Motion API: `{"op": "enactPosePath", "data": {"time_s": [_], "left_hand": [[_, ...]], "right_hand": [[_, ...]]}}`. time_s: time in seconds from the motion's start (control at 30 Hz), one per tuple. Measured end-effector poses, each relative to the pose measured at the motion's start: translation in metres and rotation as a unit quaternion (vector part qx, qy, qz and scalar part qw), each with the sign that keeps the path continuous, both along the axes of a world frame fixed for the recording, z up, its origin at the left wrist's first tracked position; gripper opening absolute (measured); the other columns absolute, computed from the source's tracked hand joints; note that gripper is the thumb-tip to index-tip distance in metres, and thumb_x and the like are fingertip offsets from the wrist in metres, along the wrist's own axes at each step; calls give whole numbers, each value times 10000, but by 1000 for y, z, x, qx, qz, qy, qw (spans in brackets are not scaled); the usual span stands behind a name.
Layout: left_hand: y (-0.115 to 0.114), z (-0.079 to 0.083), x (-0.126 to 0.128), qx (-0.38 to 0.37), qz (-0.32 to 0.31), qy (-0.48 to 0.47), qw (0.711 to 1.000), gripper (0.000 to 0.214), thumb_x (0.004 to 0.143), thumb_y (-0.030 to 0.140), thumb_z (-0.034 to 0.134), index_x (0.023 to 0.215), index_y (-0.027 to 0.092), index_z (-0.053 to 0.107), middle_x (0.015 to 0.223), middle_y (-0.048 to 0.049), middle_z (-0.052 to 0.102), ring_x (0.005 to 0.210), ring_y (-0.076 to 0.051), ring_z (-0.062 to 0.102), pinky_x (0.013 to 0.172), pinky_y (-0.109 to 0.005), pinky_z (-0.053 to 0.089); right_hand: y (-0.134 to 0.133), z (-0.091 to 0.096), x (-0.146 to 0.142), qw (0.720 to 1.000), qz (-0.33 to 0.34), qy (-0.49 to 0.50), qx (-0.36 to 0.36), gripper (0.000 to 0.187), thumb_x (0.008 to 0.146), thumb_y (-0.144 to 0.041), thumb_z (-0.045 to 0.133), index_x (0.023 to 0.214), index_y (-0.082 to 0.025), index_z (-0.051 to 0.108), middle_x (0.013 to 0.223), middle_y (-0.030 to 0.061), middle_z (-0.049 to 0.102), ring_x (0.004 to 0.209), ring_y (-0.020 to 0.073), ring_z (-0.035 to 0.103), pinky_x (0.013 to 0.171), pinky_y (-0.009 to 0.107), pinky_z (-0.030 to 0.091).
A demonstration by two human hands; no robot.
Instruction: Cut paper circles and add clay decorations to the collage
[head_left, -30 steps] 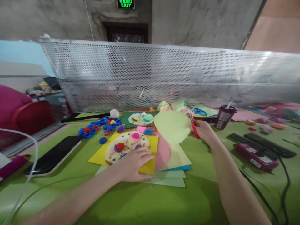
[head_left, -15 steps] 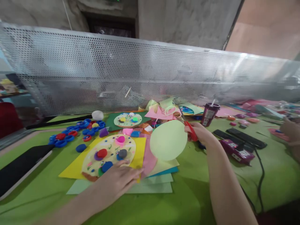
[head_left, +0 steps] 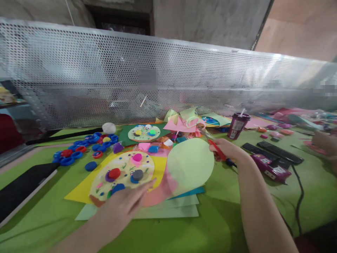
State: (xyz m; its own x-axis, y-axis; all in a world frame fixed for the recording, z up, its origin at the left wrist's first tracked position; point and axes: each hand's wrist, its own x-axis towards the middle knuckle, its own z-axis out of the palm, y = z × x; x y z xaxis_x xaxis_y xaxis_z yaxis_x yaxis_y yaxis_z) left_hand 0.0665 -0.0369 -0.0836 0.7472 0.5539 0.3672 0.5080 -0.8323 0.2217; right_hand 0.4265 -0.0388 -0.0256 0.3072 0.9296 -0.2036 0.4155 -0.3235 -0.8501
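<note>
My right hand [head_left: 228, 151] is closed around red-handled scissors [head_left: 218, 150], whose metal blades point away to the back left. Its fingers also meet the edge of a pale green paper circle [head_left: 192, 163], raised upright beside them; whether they pinch it is unclear. My left hand [head_left: 126, 203] reaches over the lower edge of a cream paper disc [head_left: 123, 163] dotted with coloured clay and bottle caps. Its fingers are stretched out beside the pink paper [head_left: 158, 195], slightly blurred. The disc lies on a yellow sheet [head_left: 77, 191], with light green sheets [head_left: 181, 211] underneath.
Blue and red bottle caps [head_left: 67, 161] lie at the left, near a black tablet-like slab [head_left: 23, 186]. Behind are a smaller decorated disc [head_left: 144, 133], pink paper scraps [head_left: 181, 124] and a purple cup [head_left: 238, 125]. A purple device [head_left: 271, 168] stands right. Another person's hand [head_left: 325, 140] is far right.
The green circle has tilted and shifted slightly right, alongside the right hand and scissors. My left hand has moved a little left and down, and more pink paper shows beside its fingers.
</note>
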Motion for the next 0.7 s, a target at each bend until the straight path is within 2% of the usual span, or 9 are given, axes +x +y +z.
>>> {"op": "enactPosePath", "data": {"time_s": [0.03,0.1,0.17,0.27,0.4,0.5,0.6,0.67,0.7], "left_hand": [[1,7,1,-39,66,-44,996,364,901,253,362,1237,281,500,628,37,679,473,-114,592,460,-178,451],[5,20,4,-108,177,-146,967,326,867,387,440,1123,251,589,516,60,584,372,-95,465,361,-171,345],[9,31,7,-131,225,-233,937,319,832,434,480,1017,225,634,439,80,464,346,-86,352,326,-174,255],[13,42,9,-140,254,-301,909,325,824,445,487,1016,222,623,428,90,419,361,-86,315,338,-174,255],[14,47,12,-116,258,-307,909,319,831,430,477,1030,218,610,450,86,444,367,-86,332,345,-176,267],[15,43,17,-106,242,-287,921,330,851,433,443,1038,212,602,562,43,589,461,-118,510,400,-187,380],[12,28,25,-112,196,-220,949,358,872,429,408,1078,206,596,732,-10,711,595,-167,645,493,-231,496],[9,13,30,-125,139,-142,972,354,867,408,434,1126,229,595,837,-25,748,657,-195,693,559,-277,555],[6,6,32,-127,105,-101,981,336,853,387,473,1136,258,600,963,-32,740,763,-215,707,643,-313,575]], "right_hand": [[-1,0,4,1000,5,3,-3,219,638,-165,583,506,-184,408,398,-41,471,343,74,454,350,185,371],[-3,-1,10,1000,17,7,-6,211,635,-197,582,512,-182,411,408,-45,459,344,70,446,351,183,368],[-3,-2,12,999,34,9,-7,204,636,-222,585,516,-179,426,416,-42,463,351,70,447,349,180,363],[3,-6,-1,998,70,8,-6,215,644,-232,593,504,-173,440,415,-33,475,363,70,452,350,172,358],[19,-16,-40,993,120,12,-9,204,675,-229,589,522,-170,468,449,-25,515,409,79,490,408,186,424],[29,-23,-60,988,151,-10,-13,213,595,-244,708,529,-160,524,464,-14,552,445,112,527,416,207,434],[29,-23,-56,988,147,-27,28,220,529,-210,765,591,-159,560,537,-24,569,499,108,527,443,195,425],[24,-19,-46,990,126,-22,66,226,561,-195,744,682,-169,555,621,-28,574,558,107,538,490,194,446],[20,-16,-39,990,112,-19,82,227,581,-180,725,715,-173,542,646,-28,571,581,110,544,513,198,459]]}}
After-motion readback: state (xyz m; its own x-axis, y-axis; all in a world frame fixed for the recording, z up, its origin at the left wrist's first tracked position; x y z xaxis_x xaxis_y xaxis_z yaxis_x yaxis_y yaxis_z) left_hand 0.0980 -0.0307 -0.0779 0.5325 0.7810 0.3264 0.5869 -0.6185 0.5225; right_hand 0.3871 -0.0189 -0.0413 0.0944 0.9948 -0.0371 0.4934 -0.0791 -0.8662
